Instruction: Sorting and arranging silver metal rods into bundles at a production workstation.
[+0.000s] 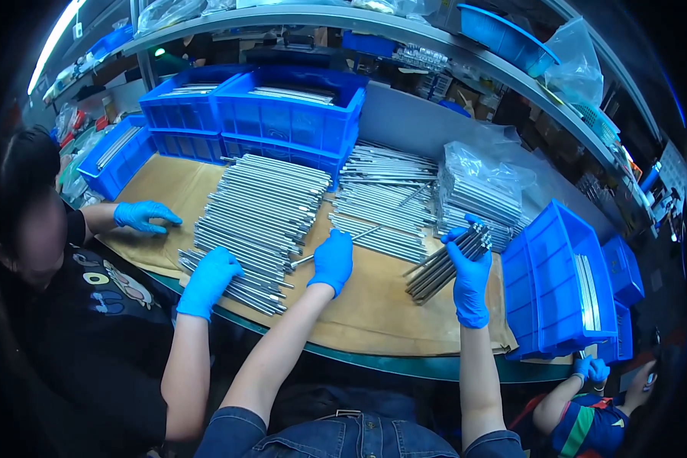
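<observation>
My left hand (333, 263) is closed round a single thin metal rod (304, 260), which sticks out on both sides of the fist. To the right, my right hand (472, 284) grips a bundle of dark metal rods (439, 273), tilted, with their ends fanning out to the lower left. Both hands wear blue gloves. Left of my left hand lies a wide row of silver rods (256, 206), side by side. Beyond my hands, between them, are more loose rods (382, 206), some crossing others.
A co-worker on the left has one gloved hand (210, 282) on the row and another (145, 217) beside it. Blue bins (282, 114) stand at the back, another blue bin (538, 298) at the right. Plastic-wrapped rods (481, 187) lie back right. A shelf (343, 17) runs overhead.
</observation>
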Available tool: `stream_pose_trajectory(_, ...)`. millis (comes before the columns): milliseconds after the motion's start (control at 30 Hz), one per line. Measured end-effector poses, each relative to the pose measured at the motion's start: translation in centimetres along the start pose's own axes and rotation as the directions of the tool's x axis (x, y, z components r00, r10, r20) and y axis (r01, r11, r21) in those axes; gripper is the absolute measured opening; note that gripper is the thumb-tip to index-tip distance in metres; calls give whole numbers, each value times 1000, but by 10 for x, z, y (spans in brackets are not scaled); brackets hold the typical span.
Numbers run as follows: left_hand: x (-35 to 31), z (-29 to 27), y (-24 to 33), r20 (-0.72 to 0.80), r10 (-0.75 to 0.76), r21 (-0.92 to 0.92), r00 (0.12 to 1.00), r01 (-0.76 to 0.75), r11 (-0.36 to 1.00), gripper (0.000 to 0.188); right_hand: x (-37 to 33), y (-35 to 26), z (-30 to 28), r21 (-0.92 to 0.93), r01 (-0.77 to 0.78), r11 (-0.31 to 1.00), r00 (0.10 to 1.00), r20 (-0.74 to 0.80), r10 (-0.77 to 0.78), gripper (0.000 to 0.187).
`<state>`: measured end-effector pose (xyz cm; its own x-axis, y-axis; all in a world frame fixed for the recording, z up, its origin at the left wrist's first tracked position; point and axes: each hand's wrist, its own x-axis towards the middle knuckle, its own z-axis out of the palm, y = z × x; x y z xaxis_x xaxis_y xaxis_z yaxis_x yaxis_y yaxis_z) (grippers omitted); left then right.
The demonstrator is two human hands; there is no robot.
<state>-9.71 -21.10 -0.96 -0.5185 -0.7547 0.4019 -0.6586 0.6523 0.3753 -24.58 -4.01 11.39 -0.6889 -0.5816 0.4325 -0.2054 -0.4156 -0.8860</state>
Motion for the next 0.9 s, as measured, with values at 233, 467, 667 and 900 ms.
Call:
stream_pose_trajectory(233,11,11,36,-145,276,-76,950,-289,954,7,-3,-2,-11,49,20,999,983,179,-28,52)
stream_pose_trajectory(467,17,25,43,68,270,-180,960,-255,950,30,1,-4,-12,80,-82,993,960,273,57,45)
stream_pose_trajectory(667,-2,-8,88,293,507,-896,811,48,441,62,3,0,-20,21,-88,996,951,299,78,36)
stream_pose_trajectory(900,-15,-10,92,516,605,-856,607,342,387,60,-9,-2,-4,139,-294,945,917,318,239,28)
